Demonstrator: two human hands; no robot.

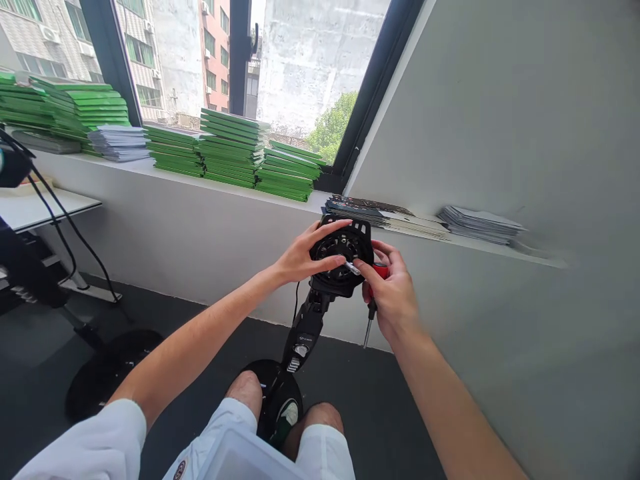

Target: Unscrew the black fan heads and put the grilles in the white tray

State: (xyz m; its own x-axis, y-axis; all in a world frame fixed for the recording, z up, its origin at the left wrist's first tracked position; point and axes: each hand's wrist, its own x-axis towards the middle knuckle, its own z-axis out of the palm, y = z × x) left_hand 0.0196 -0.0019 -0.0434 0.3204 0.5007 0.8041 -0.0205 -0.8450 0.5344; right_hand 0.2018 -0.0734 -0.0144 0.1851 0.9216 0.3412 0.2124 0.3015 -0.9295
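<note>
At knee height ahead of you, your left hand steadies the black fan head on its stand arm; your right hand pinches a small silver part against it while clenching a red-handled screwdriver. Judged step: fastener handling; next, seat the part squarely

Matt black plastic fan head

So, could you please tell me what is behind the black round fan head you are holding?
Behind the black round fan head runs a white window ledge with dark flat booklets. The left hand and the head hide the ledge directly behind.
</note>
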